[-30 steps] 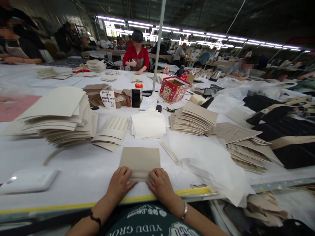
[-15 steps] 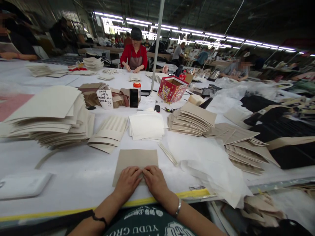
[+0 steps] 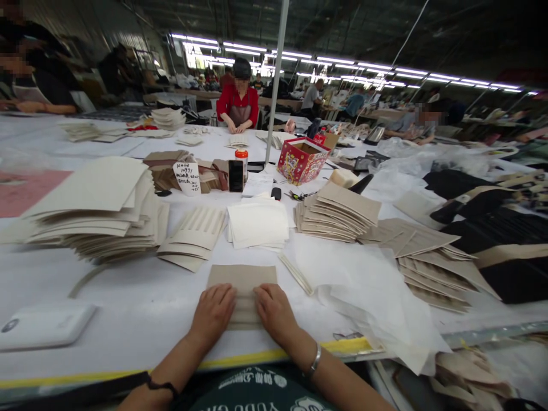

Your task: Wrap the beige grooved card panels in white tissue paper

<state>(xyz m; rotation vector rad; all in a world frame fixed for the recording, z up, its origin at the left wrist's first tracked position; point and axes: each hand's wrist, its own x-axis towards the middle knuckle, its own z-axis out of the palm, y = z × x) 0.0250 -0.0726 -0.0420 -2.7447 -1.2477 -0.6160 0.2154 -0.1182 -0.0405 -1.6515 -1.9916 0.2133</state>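
A beige fabric panel (image 3: 243, 275) lies flat on the table in front of me, with raised crosswise ridges in its nearer half. My left hand (image 3: 214, 311) rests at its left side, fingers together and curled down onto the material. On the opposite side my right hand (image 3: 276, 311) holds the panel in the same way, its thumb and fingertips partly hidden. Between the hands the ridges are bare to view. Just right of the panel lie some thin pale strips (image 3: 296, 274). Beyond it is a stack of white sheets (image 3: 258, 222).
Tall piles of beige panels (image 3: 103, 188) stand at left, with ridged pieces (image 3: 192, 234) beside them. More panel stacks (image 3: 338, 211) and a translucent sheet (image 3: 368, 291) lie right. A white device (image 3: 47, 325) sits near left. A red box (image 3: 303, 161) and co-worker (image 3: 238, 103) are farther back.
My hands have moved apart from the panel's middle toward its left and right sides. The ridges between them now show. The whole view has shifted slightly down and right.
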